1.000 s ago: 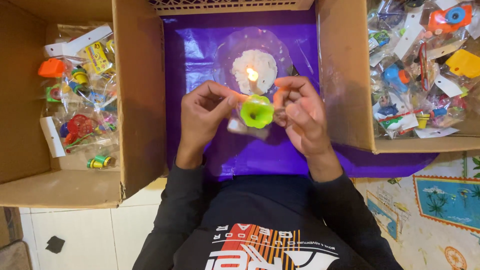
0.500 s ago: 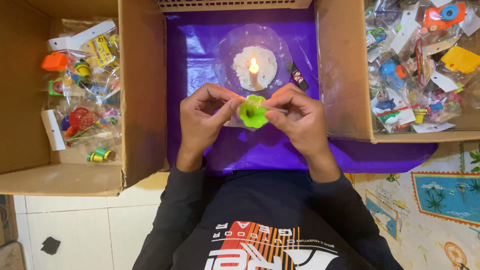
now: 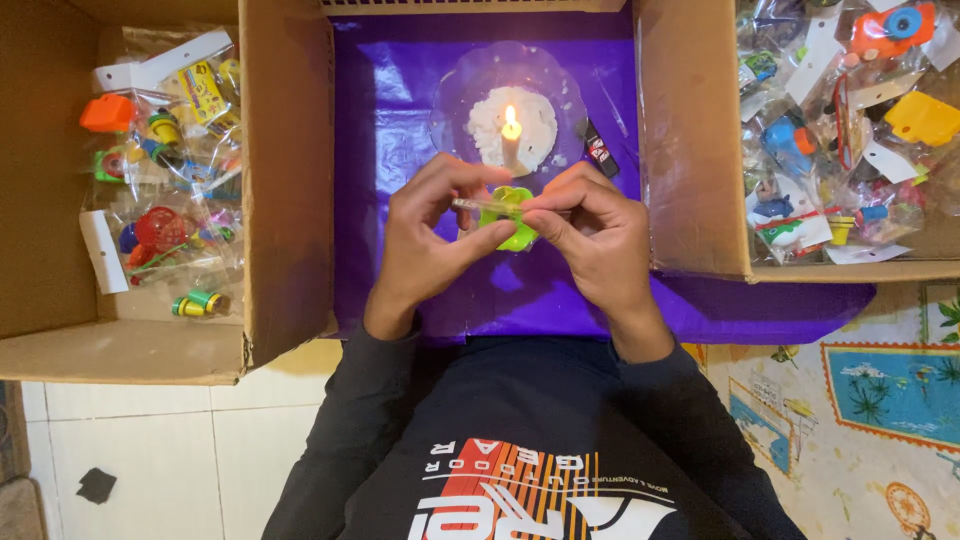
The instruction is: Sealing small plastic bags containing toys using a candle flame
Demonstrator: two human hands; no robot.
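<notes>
Green plastic shows between my two hands: it is a small green toy (image 3: 512, 222), and I hold it just over the purple sheet (image 3: 400, 150), right in front of the candle (image 3: 511, 135). My left hand (image 3: 428, 240) pinches it from one side, with the thumb and first fingers pressed on it. My right hand (image 3: 598, 240) pinches it from the other side the same way. My fingers cover a lot of the toy, so I cannot tell its whole shape. A thin clear strip (image 3: 470, 205) sticks out near my left fingertips, and I cannot tell what it is.

The candle is lit and stands in white wax on a clear plate (image 3: 455, 95). A small dark thing (image 3: 598, 148) lies just beside the plate, too small to make out.

On my left is a cardboard box (image 3: 285, 200) with little toys in clear bags (image 3: 170, 180). On my right is another cardboard box (image 3: 690, 150) full of bagged toys (image 3: 840, 130), and its top is cut off by the edge of the view. The shiny bags make the toys hard to tell apart. My dark sleeves (image 3: 340, 420) run down to the bottom.
</notes>
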